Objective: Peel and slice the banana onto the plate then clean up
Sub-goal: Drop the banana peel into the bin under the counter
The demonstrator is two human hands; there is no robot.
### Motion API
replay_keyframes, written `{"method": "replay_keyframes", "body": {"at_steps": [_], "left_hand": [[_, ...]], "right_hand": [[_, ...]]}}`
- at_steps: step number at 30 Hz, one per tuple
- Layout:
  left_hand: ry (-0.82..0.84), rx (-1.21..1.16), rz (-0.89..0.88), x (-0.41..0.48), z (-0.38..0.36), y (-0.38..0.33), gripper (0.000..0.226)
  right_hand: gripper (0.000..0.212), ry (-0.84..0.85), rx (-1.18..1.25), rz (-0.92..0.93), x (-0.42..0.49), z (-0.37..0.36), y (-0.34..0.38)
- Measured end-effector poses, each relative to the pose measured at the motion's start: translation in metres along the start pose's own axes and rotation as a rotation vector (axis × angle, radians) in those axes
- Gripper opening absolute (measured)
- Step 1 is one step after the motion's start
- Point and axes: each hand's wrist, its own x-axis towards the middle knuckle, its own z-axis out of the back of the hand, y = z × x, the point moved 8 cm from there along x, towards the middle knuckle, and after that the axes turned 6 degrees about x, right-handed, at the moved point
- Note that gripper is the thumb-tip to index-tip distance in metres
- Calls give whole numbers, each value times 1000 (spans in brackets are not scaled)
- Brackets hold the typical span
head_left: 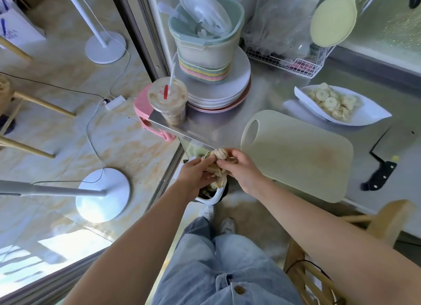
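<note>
hands first: left hand cupped under a bundle of banana peel, fingers curled around the strips; right hand pinching the top of the same bundle from the other side. both closed on the peel, none spread. held low, off the front edge of the counter, directly above a small white-rimmed bin on the floor, with scraps already visible inside.

just right of the hands: pale green cutting board lying flat on the counter, bare, with a faint stain near its middle. further right: dark-handled knife lying beside the board, apart from it. beyond the board: white plate carrying the banana slices in a heap. slicing judged complete; clean-up in progress, peel disposal the step in hand.

recommended handling: lower the bundle close to the bin mouth before letting go, since loose strips hang from the underside and could catch the rim or drop on the floor. release the left hand's support last. check the fingers for clinging strands. board and knife appear unwashed and remain to be dealt with.

elsewhere on the counter: lidded drink cup with straw near the corner edge, stack of plates behind it.
</note>
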Motion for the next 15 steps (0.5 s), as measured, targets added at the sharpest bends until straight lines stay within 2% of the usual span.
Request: {"method": "replay_keyframes", "body": {"at_steps": [4, 7, 10, 15], "left_hand": [[1, -27, 26, 5, 7, 11, 22], [-97, -49, 38, 9, 19, 22, 28], [-221, -27, 52, 14, 30, 32, 25], [-393, 129, 97, 45, 53, 61, 29]], "right_hand": [[37, 43, -67, 36, 5, -2, -10], [50, 109, -111, -12, 10, -8, -24], [51, 156, -158, -57, 14, -10, -38], [40, -42, -289, -75, 25, 25, -62]]}}
